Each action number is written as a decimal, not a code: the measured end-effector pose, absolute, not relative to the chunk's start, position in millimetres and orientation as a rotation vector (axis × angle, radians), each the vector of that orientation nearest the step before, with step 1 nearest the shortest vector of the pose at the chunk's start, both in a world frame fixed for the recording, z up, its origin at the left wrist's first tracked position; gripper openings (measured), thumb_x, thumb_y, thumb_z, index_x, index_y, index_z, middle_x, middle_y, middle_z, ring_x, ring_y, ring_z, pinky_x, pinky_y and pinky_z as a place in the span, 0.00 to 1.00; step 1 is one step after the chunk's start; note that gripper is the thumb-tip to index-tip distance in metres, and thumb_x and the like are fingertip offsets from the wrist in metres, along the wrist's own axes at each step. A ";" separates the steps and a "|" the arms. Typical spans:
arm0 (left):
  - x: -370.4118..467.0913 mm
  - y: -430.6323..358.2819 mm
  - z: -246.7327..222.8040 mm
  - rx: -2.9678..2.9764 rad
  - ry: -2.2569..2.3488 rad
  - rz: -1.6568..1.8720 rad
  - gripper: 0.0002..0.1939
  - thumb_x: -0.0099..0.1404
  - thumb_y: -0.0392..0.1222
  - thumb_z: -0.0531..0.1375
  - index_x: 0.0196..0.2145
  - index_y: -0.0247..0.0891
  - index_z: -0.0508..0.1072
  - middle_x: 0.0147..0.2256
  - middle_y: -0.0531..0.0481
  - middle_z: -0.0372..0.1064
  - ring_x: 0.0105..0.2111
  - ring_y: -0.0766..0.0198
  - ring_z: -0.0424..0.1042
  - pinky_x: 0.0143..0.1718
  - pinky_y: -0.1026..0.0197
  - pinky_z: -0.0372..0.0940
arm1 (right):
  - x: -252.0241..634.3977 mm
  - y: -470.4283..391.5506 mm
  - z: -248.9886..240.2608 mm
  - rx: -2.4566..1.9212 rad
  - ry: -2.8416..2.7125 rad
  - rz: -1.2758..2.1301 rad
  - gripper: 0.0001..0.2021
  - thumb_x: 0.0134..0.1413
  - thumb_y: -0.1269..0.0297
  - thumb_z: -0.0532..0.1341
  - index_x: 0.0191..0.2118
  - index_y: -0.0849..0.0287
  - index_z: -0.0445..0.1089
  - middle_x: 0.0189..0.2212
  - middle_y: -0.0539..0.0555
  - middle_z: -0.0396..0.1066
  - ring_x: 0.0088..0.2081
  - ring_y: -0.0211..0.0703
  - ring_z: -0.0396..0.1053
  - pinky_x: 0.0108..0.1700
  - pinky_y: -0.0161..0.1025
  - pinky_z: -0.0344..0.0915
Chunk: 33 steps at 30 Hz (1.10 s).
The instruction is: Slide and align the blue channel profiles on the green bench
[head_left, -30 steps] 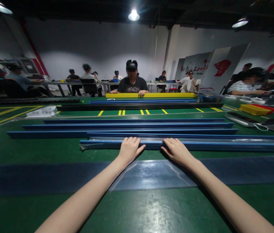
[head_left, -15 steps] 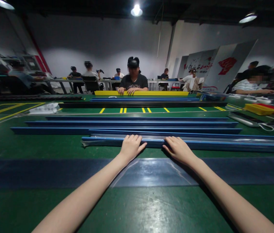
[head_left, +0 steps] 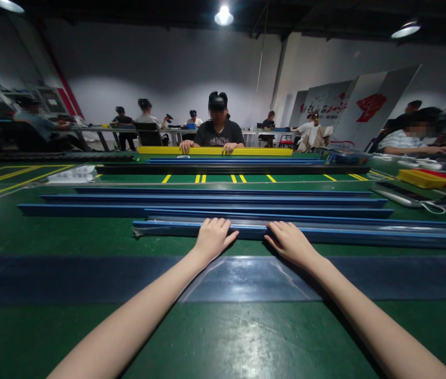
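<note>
My left hand (head_left: 214, 238) and my right hand (head_left: 287, 239) rest on the nearest blue channel strip (head_left: 250, 232), a short gap apart. Their fingers curl over its upper edge, and the thumbs lie along the near side, pointing towards each other. The fingertips are hidden inside the channel. Clear film shows at the strip's left end and along its inside. Right behind it lie several more blue channel strips (head_left: 89, 210), parallel to it. A flat, see-through plastic sheet (head_left: 242, 279) stretches across the table beneath my forearms.
A black strip (head_left: 231, 169) crosses the green table (head_left: 239, 342) farther back. Opposite me, a co-worker (head_left: 219, 131) has both hands on a yellow channel strip (head_left: 191, 150). To the right are a yellow tray (head_left: 424, 179) and a dark flat device (head_left: 398, 192). White packets (head_left: 71, 173) lie left.
My hands and the blue strip stay in practically the same place. Across the table, the yellow strip has shifted left, and the co-worker's hands have moved farther apart along it.
</note>
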State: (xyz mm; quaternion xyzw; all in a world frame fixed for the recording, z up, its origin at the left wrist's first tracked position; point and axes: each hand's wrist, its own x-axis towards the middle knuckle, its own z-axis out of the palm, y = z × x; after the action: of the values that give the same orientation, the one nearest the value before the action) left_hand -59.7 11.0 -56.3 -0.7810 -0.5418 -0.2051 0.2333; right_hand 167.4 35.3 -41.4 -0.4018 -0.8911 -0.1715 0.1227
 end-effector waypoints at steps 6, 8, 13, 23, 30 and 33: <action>-60.2 11.5 -57.3 -2.149 -1.493 -0.567 0.17 0.63 0.51 0.47 0.31 0.36 0.67 0.28 0.49 0.68 0.30 0.61 0.65 0.31 0.59 0.50 | 167.9 36.2 -42.1 -1.167 -2.607 -0.489 0.13 0.58 0.60 0.46 0.40 0.62 0.63 0.35 0.57 0.68 0.36 0.45 0.63 0.37 0.38 0.52; -60.3 11.9 -57.5 -2.149 -1.493 -0.560 0.17 0.63 0.51 0.47 0.31 0.36 0.67 0.28 0.49 0.68 0.31 0.61 0.65 0.31 0.59 0.50 | 168.1 36.7 -42.6 -1.173 -2.608 -0.488 0.13 0.58 0.60 0.46 0.41 0.62 0.63 0.35 0.57 0.68 0.37 0.45 0.63 0.38 0.38 0.52; -60.8 12.1 -57.8 -2.144 -1.492 -0.551 0.17 0.63 0.52 0.47 0.31 0.36 0.67 0.28 0.49 0.68 0.31 0.61 0.65 0.32 0.58 0.51 | 168.3 36.9 -42.6 -1.174 -2.612 -0.468 0.13 0.57 0.60 0.46 0.41 0.62 0.62 0.35 0.57 0.68 0.36 0.44 0.63 0.38 0.37 0.52; -60.5 11.6 -56.9 -2.156 -1.494 -0.555 0.17 0.63 0.51 0.47 0.32 0.36 0.67 0.29 0.49 0.68 0.31 0.61 0.65 0.31 0.58 0.51 | 167.6 35.1 -40.5 -1.177 -2.609 -0.471 0.12 0.57 0.61 0.46 0.39 0.61 0.62 0.34 0.57 0.68 0.36 0.44 0.63 0.37 0.37 0.52; -60.7 11.2 -56.7 -2.171 -1.499 -0.563 0.17 0.63 0.51 0.47 0.33 0.36 0.67 0.29 0.48 0.69 0.31 0.60 0.65 0.32 0.58 0.51 | 167.4 34.8 -39.8 -1.185 -2.619 -0.464 0.12 0.57 0.61 0.46 0.40 0.61 0.62 0.34 0.57 0.68 0.36 0.45 0.63 0.37 0.38 0.52; -60.2 10.8 -56.4 -2.174 -1.507 -0.561 0.17 0.63 0.51 0.47 0.33 0.37 0.68 0.29 0.48 0.68 0.31 0.60 0.65 0.32 0.59 0.51 | 167.6 34.9 -40.0 -1.183 -2.617 -0.466 0.13 0.57 0.61 0.46 0.40 0.61 0.62 0.34 0.57 0.68 0.36 0.45 0.63 0.37 0.38 0.52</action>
State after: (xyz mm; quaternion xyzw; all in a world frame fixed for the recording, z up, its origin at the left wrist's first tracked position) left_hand -60.2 10.8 -56.4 -0.7849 -0.5440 -0.2026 0.2169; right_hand 167.6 34.9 -40.0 -0.4039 -0.8935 -0.1589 0.1155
